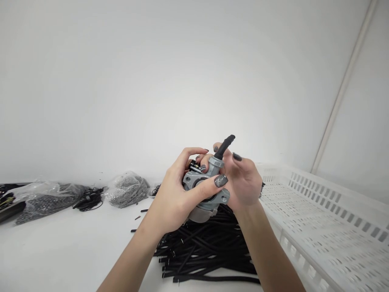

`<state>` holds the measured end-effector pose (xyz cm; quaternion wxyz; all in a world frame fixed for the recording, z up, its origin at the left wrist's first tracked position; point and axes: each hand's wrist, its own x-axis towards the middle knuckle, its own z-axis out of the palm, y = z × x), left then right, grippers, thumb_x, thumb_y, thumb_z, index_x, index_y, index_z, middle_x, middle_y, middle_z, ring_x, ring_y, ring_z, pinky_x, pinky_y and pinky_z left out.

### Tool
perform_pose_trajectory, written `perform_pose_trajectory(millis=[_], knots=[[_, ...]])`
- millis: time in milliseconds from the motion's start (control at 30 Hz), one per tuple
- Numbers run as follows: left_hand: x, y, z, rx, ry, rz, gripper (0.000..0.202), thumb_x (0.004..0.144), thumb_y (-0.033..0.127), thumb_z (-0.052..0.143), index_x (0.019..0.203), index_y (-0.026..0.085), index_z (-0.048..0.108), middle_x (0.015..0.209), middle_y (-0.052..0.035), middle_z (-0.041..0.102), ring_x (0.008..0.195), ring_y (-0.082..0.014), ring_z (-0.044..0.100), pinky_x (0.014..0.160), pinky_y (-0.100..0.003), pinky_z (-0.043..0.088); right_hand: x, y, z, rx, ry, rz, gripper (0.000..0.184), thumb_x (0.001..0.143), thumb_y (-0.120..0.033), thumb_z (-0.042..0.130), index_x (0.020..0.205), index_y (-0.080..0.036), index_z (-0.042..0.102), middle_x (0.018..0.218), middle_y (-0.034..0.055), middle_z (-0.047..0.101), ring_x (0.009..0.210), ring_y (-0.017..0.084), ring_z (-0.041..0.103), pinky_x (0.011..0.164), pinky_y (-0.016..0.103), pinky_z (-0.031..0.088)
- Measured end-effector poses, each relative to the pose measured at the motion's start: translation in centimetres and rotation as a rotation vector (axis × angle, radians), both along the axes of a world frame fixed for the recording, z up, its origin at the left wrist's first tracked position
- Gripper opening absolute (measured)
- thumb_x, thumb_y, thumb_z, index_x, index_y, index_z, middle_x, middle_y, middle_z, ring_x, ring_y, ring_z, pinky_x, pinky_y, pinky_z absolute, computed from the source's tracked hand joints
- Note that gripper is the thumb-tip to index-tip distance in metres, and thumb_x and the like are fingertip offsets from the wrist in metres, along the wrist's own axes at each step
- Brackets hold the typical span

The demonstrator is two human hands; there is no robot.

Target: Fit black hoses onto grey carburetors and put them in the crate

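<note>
A grey metal carburetor (223, 197) with a bent black rubber boot (225, 147) on its top neck is held up in front of me. My left hand (179, 198) grips it from the left, thumb across the front flange and fingers behind. From the right, my right hand (246, 182) reaches around its back; its curled fingers touch it near a small black-and-brass part (194, 166), and its thumb stands away from the boot. The carburetor hides part of these fingers. Below lies a heap of black rubber hoses (209, 251).
A white perforated plastic basket (322, 215) stands on the right. At the left are clear bags of small metal parts (127, 190), (51, 198) and a black bundle of thin loops (88, 198) on the white table (75, 251). A white wall (152, 81) rises behind.
</note>
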<state>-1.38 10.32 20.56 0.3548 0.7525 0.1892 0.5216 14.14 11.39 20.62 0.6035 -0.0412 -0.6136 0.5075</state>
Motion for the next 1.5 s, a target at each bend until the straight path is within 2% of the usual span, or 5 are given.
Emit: perform_pose_trajectory(millis=[233,467,733,933,1500], knots=[[-0.1,-0.7,0.5,-0.008,0.015,-0.011,0.043,0.084,0.046,0.072,0.117,0.024,0.055,0.097,-0.0012,0.061,0.082,-0.0161,0.057,0.069,-0.025,0.045,0.2,0.1,-0.4,0.075,-0.107,-0.087,0.064,0.080,-0.047,0.076,0.137,-0.030,0.053,0.080,0.0007,0.067,0.093,0.025,0.067,0.082,0.041,0.056],[-0.4,-0.8,1.0,-0.036,0.021,-0.001,0.050,0.078,0.051,0.075,0.117,0.022,0.059,0.101,-0.0040,0.062,0.094,-0.0225,0.059,0.078,-0.031,0.045,0.1,0.0,-0.1,0.028,-0.071,-0.010,0.040,0.080,-0.061,0.064,0.097,-0.024,0.064,0.083,0.0064,0.068,0.100,0.030,0.066,0.085,0.047,0.055],[-0.3,-0.2,0.5,0.002,0.029,-0.025,0.044,0.084,0.047,0.073,0.118,0.025,0.057,0.103,-0.0025,0.065,0.097,-0.0216,0.060,0.081,-0.030,0.045,0.2,0.1,-0.4,0.092,-0.132,-0.133,0.064,0.079,-0.055,0.076,0.134,-0.031,0.054,0.079,0.0008,0.064,0.091,0.024,0.065,0.076,0.036,0.055],[-0.3,-0.3,0.5,0.031,0.017,-0.030,0.047,0.082,0.052,0.073,0.117,0.024,0.059,0.108,-0.0036,0.066,0.100,-0.0227,0.059,0.085,-0.032,0.044,0.1,0.0,0.2,0.068,-0.093,0.007,0.034,0.078,-0.056,0.066,0.090,-0.024,0.064,0.078,0.0057,0.064,0.097,0.030,0.065,0.083,0.047,0.055],[-0.5,-0.9,0.9,-0.021,0.026,-0.005,0.047,0.079,0.046,0.076,0.118,0.025,0.059,0.106,-0.0026,0.067,0.100,-0.0229,0.061,0.083,-0.032,0.045,0.2,-0.1,0.0,0.073,-0.072,-0.008,0.034,0.078,-0.054,0.070,0.095,-0.026,0.061,0.077,0.0029,0.064,0.090,0.027,0.065,0.077,0.041,0.055]])
